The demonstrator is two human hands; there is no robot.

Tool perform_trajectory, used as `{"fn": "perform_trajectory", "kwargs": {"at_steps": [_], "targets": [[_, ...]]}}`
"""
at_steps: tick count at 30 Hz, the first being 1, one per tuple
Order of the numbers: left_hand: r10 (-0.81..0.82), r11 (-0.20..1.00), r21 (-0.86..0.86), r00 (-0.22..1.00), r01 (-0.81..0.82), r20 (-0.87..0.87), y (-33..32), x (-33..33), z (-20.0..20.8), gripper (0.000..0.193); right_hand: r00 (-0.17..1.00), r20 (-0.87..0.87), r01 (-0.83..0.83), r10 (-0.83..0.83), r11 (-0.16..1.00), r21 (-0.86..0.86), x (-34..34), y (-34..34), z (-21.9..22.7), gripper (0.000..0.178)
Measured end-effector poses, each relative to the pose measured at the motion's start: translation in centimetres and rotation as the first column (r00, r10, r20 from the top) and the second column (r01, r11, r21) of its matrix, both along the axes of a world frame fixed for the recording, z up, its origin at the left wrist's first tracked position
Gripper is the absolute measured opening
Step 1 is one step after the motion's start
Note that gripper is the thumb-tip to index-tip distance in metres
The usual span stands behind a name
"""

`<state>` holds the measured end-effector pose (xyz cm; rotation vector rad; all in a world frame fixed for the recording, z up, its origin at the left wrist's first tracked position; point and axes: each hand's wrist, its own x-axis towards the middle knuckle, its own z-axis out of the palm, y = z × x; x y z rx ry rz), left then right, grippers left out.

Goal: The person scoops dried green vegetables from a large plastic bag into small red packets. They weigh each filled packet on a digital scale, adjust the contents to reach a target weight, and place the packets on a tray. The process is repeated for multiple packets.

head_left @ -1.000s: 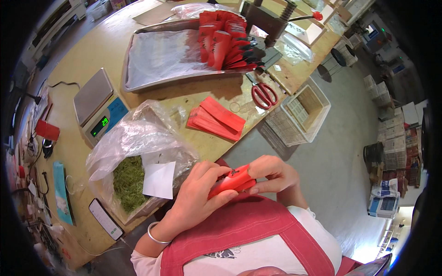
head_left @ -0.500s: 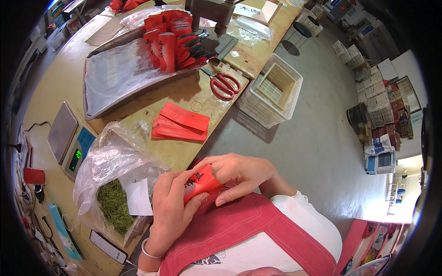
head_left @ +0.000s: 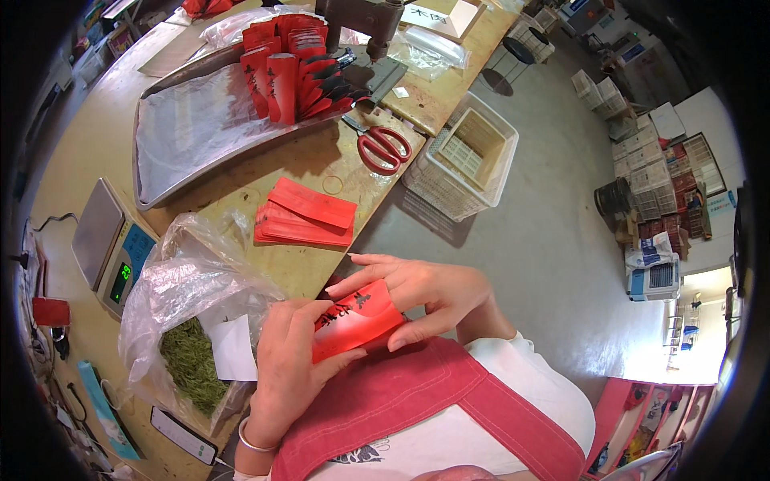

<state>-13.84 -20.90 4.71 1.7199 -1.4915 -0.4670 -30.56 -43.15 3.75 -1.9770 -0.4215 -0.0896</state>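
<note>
In the lower centre of the frame, the left hand (head_left: 285, 357) and right hand (head_left: 433, 293) hold a red packet (head_left: 357, 321) between them, one at each end. Just left, a clear bag (head_left: 212, 260) of green leaves (head_left: 191, 365) crowds the wooden table (head_left: 228, 196). Beyond lie flat red pouches (head_left: 309, 212), scissors (head_left: 383, 151) and, upper left, a metal tray (head_left: 180, 148) partly filled with red packets. Right of centre, a pale crate (head_left: 457, 196) stands on grey floor (head_left: 545, 208); stacked crates (head_left: 642, 160) line the far right.

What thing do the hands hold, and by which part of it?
A red packet: the left hand holds its left end, the right hand its right end.
</note>
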Motion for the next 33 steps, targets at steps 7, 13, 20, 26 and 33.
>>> {"fn": "perform_trajectory", "kwargs": {"at_steps": [7,13,20,26,33], "targets": [[0.044,0.999,-0.028,0.999,-0.044,0.017,0.2,0.0,-0.2,0.063,0.998,0.016,0.059,-0.058,0.993,-0.105,0.7,1.5,1.1,0.05],[-0.009,1.0,0.013,0.998,0.01,-0.06,0.4,0.1,-0.2,0.062,0.999,0.041,0.02,-0.013,0.988,-0.153,0.8,1.0,1.1,0.06],[-0.021,1.0,-0.012,1.0,0.021,-0.011,0.3,-0.1,0.3,0.068,0.999,0.032,0.007,-0.002,0.987,-0.16,1.2,1.8,2.1,0.055],[-0.003,0.998,-0.059,0.997,0.008,0.076,0.5,-0.5,0.4,0.07,0.997,0.077,0.014,-0.003,0.99,-0.143,1.4,2.6,2.3,0.058],[-0.045,0.995,-0.083,0.998,0.049,0.053,0.8,-1.0,1.0,0.071,0.993,0.08,-0.064,0.086,0.967,-0.245,2.1,3.3,2.4,0.052]]}}
